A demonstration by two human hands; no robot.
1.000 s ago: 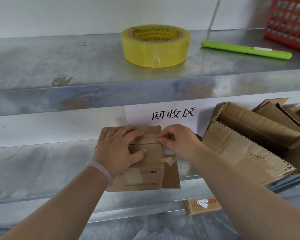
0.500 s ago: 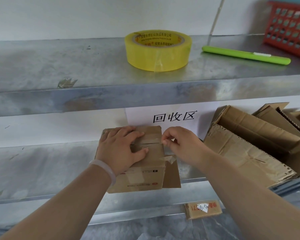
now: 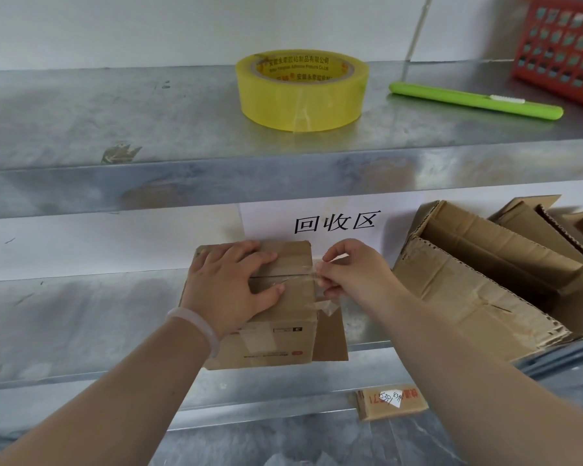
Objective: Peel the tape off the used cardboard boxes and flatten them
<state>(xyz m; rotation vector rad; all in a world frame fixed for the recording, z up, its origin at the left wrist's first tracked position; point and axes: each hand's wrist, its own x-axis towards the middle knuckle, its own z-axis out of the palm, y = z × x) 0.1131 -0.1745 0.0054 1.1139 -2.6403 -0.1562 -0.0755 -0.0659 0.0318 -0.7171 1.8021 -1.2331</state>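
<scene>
A small brown cardboard box (image 3: 276,341) stands on the middle metal shelf (image 3: 81,314), its front hanging over the shelf edge. My left hand (image 3: 229,287) lies flat on the box top, fingers spread, pressing it down. My right hand (image 3: 350,274) is at the box's right top edge, fingertips pinched on a strip of clear tape (image 3: 312,272) lifted off the top seam. Another loose bit of tape (image 3: 329,307) hangs at the right side, over an open side flap (image 3: 330,338).
A yellow tape roll (image 3: 302,90) and a green utility knife (image 3: 475,100) lie on the upper shelf, with a red basket (image 3: 562,52) at far right. Several opened cardboard boxes (image 3: 485,280) are piled right of my hand. A paper sign (image 3: 334,222) hangs behind. A small carton (image 3: 391,401) sits below.
My right hand has drawn rightward off the box top, pulling the tape strip with it past the right edge. My left hand stays pressed on the box.
</scene>
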